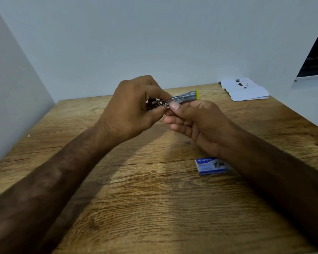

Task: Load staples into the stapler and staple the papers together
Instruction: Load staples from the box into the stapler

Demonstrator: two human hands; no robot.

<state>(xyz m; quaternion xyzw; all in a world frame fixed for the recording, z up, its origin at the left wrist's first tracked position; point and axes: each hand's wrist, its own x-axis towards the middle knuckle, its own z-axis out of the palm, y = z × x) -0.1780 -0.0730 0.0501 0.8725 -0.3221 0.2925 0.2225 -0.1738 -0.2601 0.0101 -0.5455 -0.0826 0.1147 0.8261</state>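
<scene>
Both hands hold a small metal stapler [186,97] with a yellow tip above the middle of the wooden table [136,189]. My left hand [132,109] curls round its dark rear end from the left. My right hand [196,121] supports it from below, the thumb pressing on the metal near the middle. A blue staple box [208,165] lies on the table under my right wrist, partly hidden by the forearm. A stack of white papers [244,89] with dark print lies at the far right corner.
Pale walls close the table in at the back and on the left. A white ledge and a dark panel [316,57] stand at the right edge, just beyond the papers.
</scene>
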